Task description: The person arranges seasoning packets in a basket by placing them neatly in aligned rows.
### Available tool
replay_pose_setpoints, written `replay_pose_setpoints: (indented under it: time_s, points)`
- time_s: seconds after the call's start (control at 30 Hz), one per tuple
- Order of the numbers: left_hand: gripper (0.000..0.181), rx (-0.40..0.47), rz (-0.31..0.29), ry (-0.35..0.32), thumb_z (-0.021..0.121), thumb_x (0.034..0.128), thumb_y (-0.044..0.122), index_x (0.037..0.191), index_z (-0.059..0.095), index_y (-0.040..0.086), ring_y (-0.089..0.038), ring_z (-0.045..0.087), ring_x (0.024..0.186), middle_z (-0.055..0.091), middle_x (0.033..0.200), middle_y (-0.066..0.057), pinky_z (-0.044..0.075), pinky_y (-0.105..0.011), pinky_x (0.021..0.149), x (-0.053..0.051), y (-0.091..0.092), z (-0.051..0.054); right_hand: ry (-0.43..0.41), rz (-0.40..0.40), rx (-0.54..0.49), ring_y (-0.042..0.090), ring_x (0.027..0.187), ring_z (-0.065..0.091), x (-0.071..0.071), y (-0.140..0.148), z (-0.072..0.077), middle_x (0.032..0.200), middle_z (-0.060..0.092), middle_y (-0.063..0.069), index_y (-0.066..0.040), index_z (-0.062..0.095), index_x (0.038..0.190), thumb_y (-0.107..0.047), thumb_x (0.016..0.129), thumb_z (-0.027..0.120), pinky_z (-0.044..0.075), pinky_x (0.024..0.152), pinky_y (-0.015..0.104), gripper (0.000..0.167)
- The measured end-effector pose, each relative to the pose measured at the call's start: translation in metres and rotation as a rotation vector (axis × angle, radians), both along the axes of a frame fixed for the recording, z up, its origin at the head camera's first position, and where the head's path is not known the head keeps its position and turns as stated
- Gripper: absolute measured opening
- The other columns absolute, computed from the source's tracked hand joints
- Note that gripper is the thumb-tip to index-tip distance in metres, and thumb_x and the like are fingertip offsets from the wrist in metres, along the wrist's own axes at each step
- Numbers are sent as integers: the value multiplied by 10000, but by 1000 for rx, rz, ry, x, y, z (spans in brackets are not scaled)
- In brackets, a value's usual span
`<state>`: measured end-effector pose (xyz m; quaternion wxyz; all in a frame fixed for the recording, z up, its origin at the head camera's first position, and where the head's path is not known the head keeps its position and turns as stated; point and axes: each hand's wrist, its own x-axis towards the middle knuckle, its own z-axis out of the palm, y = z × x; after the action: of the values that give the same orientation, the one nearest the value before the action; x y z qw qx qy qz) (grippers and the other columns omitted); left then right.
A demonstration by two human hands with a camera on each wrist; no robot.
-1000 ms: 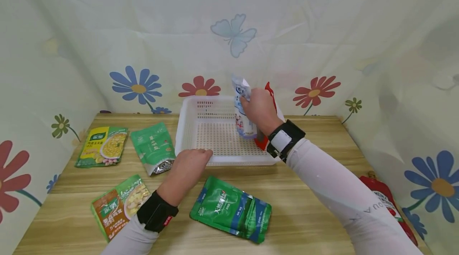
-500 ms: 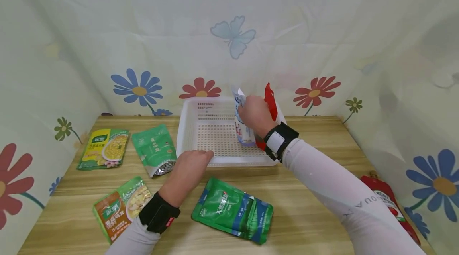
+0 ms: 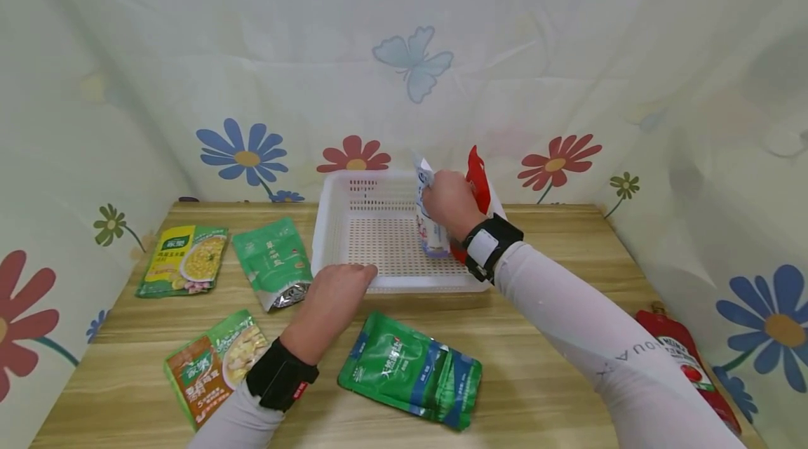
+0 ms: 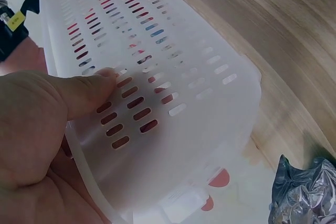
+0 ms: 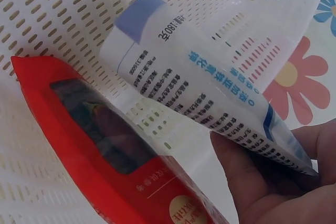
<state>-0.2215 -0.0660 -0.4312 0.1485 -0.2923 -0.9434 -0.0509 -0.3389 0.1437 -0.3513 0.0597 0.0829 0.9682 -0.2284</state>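
My right hand (image 3: 451, 202) pinches the top of a white and blue pouch (image 5: 194, 77), which stands upright in the white plastic basket (image 3: 334, 224). Beside it, a red packet (image 5: 100, 140) with a dark window stands at the basket's right end; the right hand partly hides it in the head view. My left hand (image 3: 334, 298) grips the basket's near wall at the left front, thumb (image 4: 89, 90) on the outside and fingers over the rim. The pouch's lower end seems to reach the basket floor in the head view.
Left of the basket lie a yellow soup packet (image 3: 183, 261), a green pouch (image 3: 273, 261) and a brown and green soup packet (image 3: 214, 365). In front lies a green and blue pouch (image 3: 410, 370). A red ketchup pouch (image 3: 688, 365) lies at the far right.
My right hand has lowered the white and blue pouch into the basket and moved slightly nearer. More of the red packet shows. The left hand keeps its grip on the basket.
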Motion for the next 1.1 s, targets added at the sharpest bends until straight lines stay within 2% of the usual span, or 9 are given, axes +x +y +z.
replay_pose_setpoints:
  time_s: [0.23, 0.5, 0.67, 0.8, 0.97, 1.1]
  points:
    - [121, 11, 8, -20, 744, 889, 31, 972, 716, 114, -179, 739, 770, 777, 888, -44, 585, -363, 647, 1, 1, 1, -22, 4, -43, 281, 865, 751, -1, 2, -2, 1124, 729, 142, -19, 581, 1309, -266, 1034, 590, 624, 646, 336, 370]
    - [125, 10, 9, -30, 747, 888, 34, 976, 717, 118, -182, 738, 770, 777, 890, -43, 582, -364, 645, 1, 1, -1, -46, -5, -85, 287, 941, 728, -4, 4, -2, 1192, 708, 165, -7, 565, 1352, -277, 1048, 568, 625, 700, 349, 407]
    - [125, 12, 9, -36, 745, 887, 35, 974, 715, 119, -186, 739, 772, 779, 892, -43, 581, -370, 643, 1, 1, 0, -42, 6, -82, 273, 907, 696, -2, 7, -2, 1162, 713, 149, -12, 565, 1350, -295, 1067, 533, 544, 617, 281, 402]
    - [121, 14, 7, -32, 744, 883, 33, 965, 716, 118, -191, 737, 763, 778, 884, -44, 580, -375, 635, 2, 2, 0, -41, 9, -42, 256, 817, 699, 1, 9, -3, 1135, 733, 143, -8, 587, 1330, -286, 1049, 568, 524, 561, 249, 396]
    - [126, 26, 8, -37, 754, 877, 31, 966, 719, 114, -192, 738, 761, 779, 883, -47, 583, -371, 639, 2, 1, 0, -32, 29, 8, 246, 743, 700, 7, 10, -3, 1038, 755, 140, 9, 624, 1247, -266, 1016, 627, 543, 566, 253, 359]
    - [120, 34, 9, -26, 755, 877, 33, 958, 718, 112, -192, 735, 751, 777, 875, -46, 580, -368, 633, 2, 1, 0, -38, 38, 11, 256, 804, 693, 13, 11, -2, 1050, 751, 138, 7, 628, 1234, -255, 1001, 650, 549, 598, 262, 351]
